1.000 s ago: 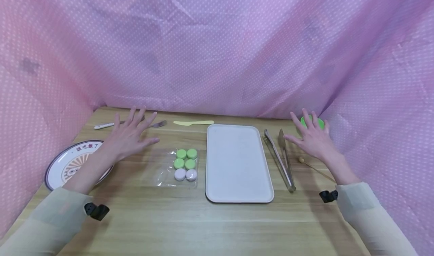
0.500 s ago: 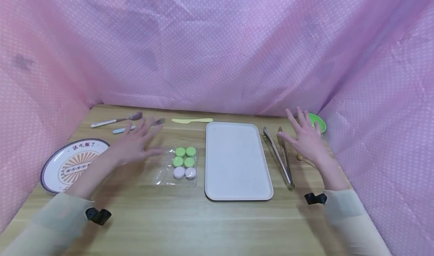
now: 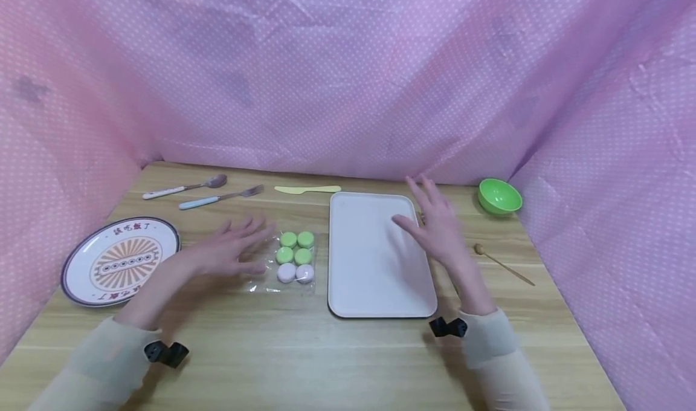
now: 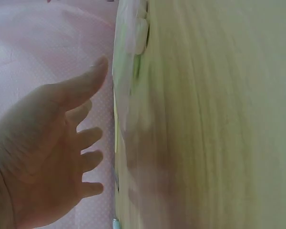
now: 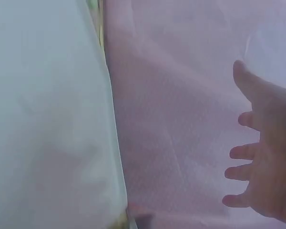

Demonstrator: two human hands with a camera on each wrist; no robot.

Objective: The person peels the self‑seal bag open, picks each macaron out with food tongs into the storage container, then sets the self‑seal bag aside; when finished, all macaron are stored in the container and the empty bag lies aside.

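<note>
My left hand (image 3: 225,251), fingers spread and holding nothing, hovers just left of a clear plastic pack (image 3: 266,281). Inside that pack sit several green macarons (image 3: 284,255) and two pale lilac macarons (image 3: 286,272). Over the right edge of a white rectangular tray (image 3: 370,254) hangs my right hand (image 3: 437,229), its fingers also spread with nothing in them. From the head view this hand and forearm hide most of the metal tongs lying beside the tray. The left wrist view shows the left palm (image 4: 43,152) raised above the wood, thumb toward the pack.
An oval plate (image 3: 81,278) with printed characters lies at the left. Behind it are a spoon (image 3: 185,187), a fork (image 3: 220,197) and a yellow knife (image 3: 307,190). A green bowl (image 3: 499,197) and a honey dipper (image 3: 502,264) are at the right. Pink dotted cloth (image 3: 348,84) encloses the table.
My right hand has swung left, from near the green bowl to over the tray's right edge, now covering the tongs. My left hand has moved right and nearer, uncovering the spoon and fork.
</note>
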